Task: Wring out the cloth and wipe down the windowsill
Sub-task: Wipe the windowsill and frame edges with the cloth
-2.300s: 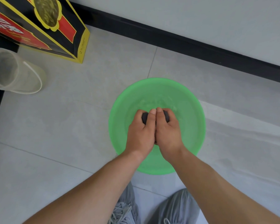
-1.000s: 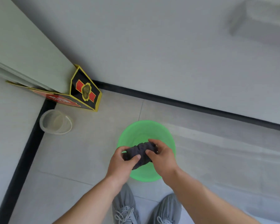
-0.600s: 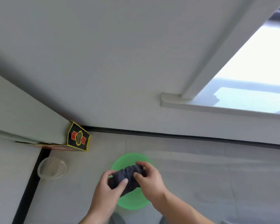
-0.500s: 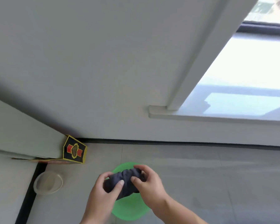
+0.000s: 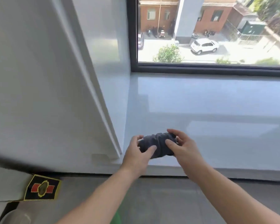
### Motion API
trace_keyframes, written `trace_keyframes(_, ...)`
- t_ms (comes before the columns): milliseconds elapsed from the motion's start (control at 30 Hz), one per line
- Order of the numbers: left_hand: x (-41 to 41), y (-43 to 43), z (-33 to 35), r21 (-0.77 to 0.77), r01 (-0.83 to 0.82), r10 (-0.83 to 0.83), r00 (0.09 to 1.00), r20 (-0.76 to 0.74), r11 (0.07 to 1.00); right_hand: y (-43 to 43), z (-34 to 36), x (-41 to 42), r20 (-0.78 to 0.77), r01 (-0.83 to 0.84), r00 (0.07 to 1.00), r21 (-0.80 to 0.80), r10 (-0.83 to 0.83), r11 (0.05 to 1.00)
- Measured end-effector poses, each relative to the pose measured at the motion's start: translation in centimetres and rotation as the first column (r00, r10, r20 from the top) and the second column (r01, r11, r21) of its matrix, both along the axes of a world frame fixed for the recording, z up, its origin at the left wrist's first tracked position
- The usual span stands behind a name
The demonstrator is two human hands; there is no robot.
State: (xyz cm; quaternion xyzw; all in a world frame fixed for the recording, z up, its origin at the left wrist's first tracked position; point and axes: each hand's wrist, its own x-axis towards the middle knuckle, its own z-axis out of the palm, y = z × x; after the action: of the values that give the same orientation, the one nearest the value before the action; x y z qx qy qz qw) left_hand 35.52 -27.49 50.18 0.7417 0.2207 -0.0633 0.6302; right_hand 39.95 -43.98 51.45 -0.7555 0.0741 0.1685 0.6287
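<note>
A black-and-yellow box (image 5: 42, 188) lies near a clear tub (image 5: 14, 217) at lower left; a white car (image 5: 204, 46) stands outside

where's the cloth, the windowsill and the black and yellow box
cloth (image 5: 157, 140), head view, its bunched middle
windowsill (image 5: 200, 102), head view, bare glossy top
black and yellow box (image 5: 42, 188), head view, emblem face

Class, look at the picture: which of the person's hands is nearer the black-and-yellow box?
Left. The left hand grips the cloth at the end toward the box; the right hand grips the far end.
</note>
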Motion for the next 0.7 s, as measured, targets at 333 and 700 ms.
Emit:
trace_keyframes(333,14.1,-4.9,-1.7,-0.033,-0.250,0.248,0.967,-0.063,0.968,-5.0,-2.1,14.4,-0.002,-0.108,0.994,-0.049,0.108,0.993)
trace_keyframes(700,25.4,-2.8,-6.7,0.085,-0.322,0.322,0.947,0.007,0.943,-1.3,-7.5,27.0,0.076,-0.331,0.923,-0.346,0.378,0.878)
